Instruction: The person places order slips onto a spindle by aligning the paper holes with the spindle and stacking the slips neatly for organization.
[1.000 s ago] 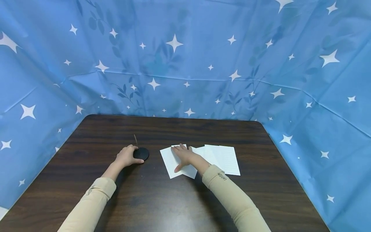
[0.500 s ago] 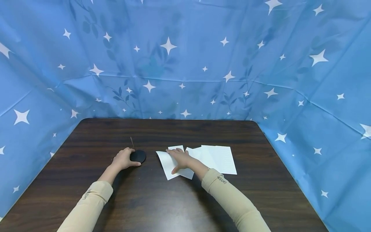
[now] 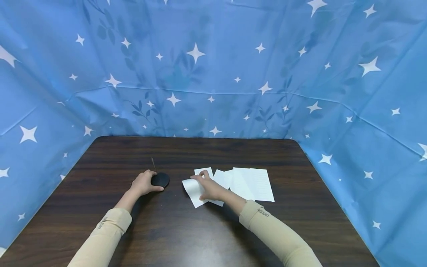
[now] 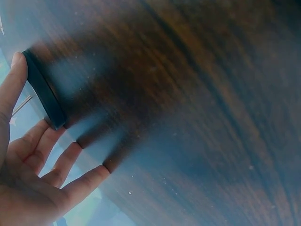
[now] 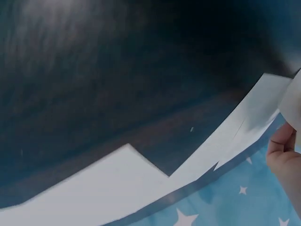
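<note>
My left hand (image 3: 142,184) grips the round black base (image 3: 161,180) of a paper spike between thumb and fingers, on the dark wooden table. Its thin upright rod (image 3: 153,164) rises behind my fingers. The left wrist view shows the base (image 4: 44,89) edge-on, with the thumb at one end and fingertips at the other. My right hand (image 3: 211,188) pinches a white paper sheet (image 3: 191,189), whose left part is lifted and bent. Another sheet (image 3: 207,171) lies partly under that hand. In the right wrist view, the bent paper (image 5: 294,101) touches my curled fingers; the thumb is out of sight.
Several more white sheets (image 3: 261,183) lie overlapping to the right of my right hand, one with faint printed lines. The wooden table (image 3: 186,237) has a far edge against a blue curtain (image 3: 213,74) with white stars.
My right hand, spread flat on the paper before, has curled its fingers and drawn up the left sheet, which now bends upward. The left hand stays on the spike's base. The head view shifted slightly.
</note>
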`<state>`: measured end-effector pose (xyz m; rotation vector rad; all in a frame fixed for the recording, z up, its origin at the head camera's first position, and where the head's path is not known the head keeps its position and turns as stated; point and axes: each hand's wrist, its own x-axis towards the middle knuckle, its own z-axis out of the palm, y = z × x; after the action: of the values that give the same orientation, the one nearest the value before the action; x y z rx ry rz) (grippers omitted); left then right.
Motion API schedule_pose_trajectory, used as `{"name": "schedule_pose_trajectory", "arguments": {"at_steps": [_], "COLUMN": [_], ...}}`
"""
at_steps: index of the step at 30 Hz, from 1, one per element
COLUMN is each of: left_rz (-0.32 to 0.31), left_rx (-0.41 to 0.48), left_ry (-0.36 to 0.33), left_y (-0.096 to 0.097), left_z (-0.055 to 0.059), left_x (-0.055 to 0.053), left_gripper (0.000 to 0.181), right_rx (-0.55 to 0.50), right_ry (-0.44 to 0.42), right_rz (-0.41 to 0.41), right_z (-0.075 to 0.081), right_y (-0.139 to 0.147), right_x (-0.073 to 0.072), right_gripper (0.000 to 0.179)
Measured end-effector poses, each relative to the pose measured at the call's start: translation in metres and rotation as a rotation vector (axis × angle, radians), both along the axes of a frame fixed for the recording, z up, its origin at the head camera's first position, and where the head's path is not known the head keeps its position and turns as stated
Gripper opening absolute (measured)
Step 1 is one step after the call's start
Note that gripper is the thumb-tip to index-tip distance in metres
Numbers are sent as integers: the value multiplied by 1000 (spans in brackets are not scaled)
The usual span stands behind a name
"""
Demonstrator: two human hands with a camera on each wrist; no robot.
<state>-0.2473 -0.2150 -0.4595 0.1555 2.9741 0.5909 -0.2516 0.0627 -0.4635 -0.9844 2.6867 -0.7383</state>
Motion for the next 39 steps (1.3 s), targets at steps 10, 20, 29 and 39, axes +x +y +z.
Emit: {"name": "schedule_pose_trajectory", "arguments": {"at_steps": [10,20,29,39], "left_rz": [0,8,-8,-12], "left_rx": [-2,-3,3,8], "left_ry": [10,13,15,15], "left_y": [-1,-1,-1,-2], "left_z": [-2,-1,-2,-2], "left_x": [-2,0,-2,-2], "left_gripper": [77,75,74,75], "right_rx": [-245,-241,-284,-400], "right_ry": [-20,17,93,-75], "right_rz": [-74,-143,-255,-345], "right_z": [-1,-1,-1,4], "right_y": [-1,-7,-11,-15], "right_x": [6,9,10,9], "right_gripper": [85,28,8,20]}}
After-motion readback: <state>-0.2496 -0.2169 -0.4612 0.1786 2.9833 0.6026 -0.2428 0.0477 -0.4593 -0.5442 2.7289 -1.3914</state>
